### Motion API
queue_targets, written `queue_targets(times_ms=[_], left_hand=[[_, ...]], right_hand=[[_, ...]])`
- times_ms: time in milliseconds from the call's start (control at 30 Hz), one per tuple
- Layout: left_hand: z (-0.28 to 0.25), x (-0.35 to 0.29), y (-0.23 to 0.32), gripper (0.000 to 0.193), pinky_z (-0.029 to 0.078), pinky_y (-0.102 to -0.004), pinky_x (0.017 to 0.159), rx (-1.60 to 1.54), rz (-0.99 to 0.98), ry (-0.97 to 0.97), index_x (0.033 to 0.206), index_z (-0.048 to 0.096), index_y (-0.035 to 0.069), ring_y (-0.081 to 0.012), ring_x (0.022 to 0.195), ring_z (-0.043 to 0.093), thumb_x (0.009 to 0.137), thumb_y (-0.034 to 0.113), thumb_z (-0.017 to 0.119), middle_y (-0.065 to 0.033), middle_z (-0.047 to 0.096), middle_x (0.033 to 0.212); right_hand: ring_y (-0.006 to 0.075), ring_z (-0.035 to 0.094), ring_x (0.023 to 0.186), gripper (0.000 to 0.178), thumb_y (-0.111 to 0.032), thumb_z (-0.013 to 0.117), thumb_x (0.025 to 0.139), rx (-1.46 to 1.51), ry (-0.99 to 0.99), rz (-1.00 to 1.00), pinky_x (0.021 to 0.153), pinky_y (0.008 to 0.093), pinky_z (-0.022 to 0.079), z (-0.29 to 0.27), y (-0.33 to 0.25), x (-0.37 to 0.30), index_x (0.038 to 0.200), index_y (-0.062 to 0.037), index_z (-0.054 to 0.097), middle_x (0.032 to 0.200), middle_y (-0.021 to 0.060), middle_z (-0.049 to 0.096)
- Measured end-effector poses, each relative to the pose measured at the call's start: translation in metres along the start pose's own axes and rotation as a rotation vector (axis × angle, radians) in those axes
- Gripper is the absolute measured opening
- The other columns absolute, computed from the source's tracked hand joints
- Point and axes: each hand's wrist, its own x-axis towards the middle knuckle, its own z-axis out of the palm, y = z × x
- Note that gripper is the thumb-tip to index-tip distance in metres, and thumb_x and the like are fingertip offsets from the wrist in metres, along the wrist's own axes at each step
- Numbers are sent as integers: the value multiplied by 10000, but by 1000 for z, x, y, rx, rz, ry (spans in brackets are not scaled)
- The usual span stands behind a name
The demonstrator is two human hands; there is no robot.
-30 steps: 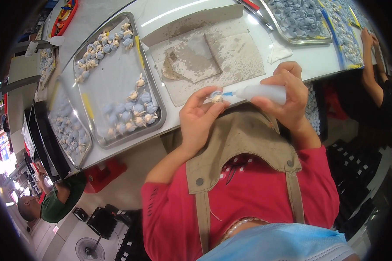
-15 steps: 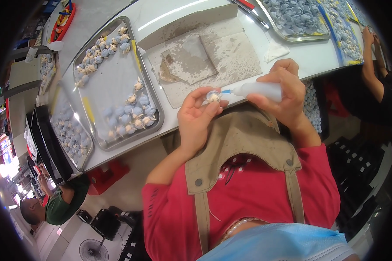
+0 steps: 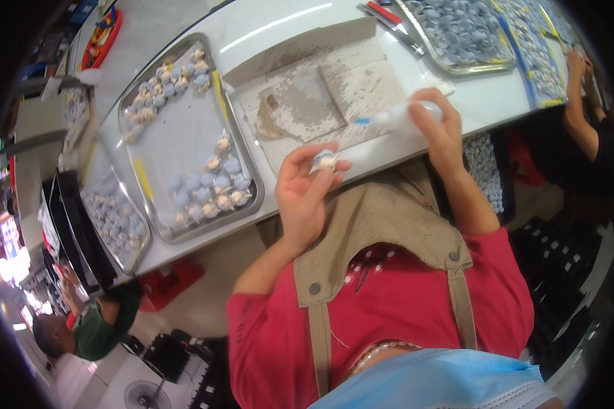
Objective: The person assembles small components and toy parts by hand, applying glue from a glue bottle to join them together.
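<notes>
Between the thumb and fingers of my left hand is a small figurine head, cream in front with a blue-grey back and pointed ears. My right hand grips a white squeeze bottle, tilted so its thin blue tip points left. That tip is apart from the figurine head, up and to its right. Beneath the bottle lies a stained, shallow cardboard tray with a loose cardboard piece in it. My left fingers partly cover the figurine head.
A metal tray at left holds several finished-looking heads along its edges. Another tray at the back right is heaped with blue-grey pieces. Red-handled pliers lie beside it. Co-workers sit at far left and far right.
My right hand has lifted the bottle up and away, so its tip has left the figurine head. My left hand still holds the head, now turned slightly.
</notes>
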Motion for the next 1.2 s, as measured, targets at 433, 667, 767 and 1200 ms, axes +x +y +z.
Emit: queue_targets(times_ms=[433,667,767,1200], left_hand=[[-5,2,3,358,527,-229,732,-35,60,-52,1173,443,3,-223,913,609,836,3,562,-218,506,1197],[3,6,0,344,528,-228,731,2,11,-75,1170,447,5,-220,918,607,841,-7,547,-201,509,1189],[6,5,-1,341,531,-228,723,16,4,-63,1168,449,6,-217,917,607,842,-9,547,-199,509,1189],[13,11,-7,342,499,-236,776,78,-9,-2,1206,466,-5,-202,944,607,874,26,543,-161,541,1181]], right_hand=[[222,555,819,234,-344,671,762,-738,182,-579,770,382,362,-30,27,77,779,-111,667,842,46,653],[293,538,927,260,-287,655,709,-1179,361,-301,836,454,347,-50,-25,141,869,-85,618,841,98,625],[290,544,914,283,-324,653,710,-1281,297,-262,823,447,353,-49,-15,161,859,-86,621,829,105,624],[210,549,806,318,-164,794,625,-555,3,-665,760,325,403,-25,-3,66,875,-73,620,830,28,595]])
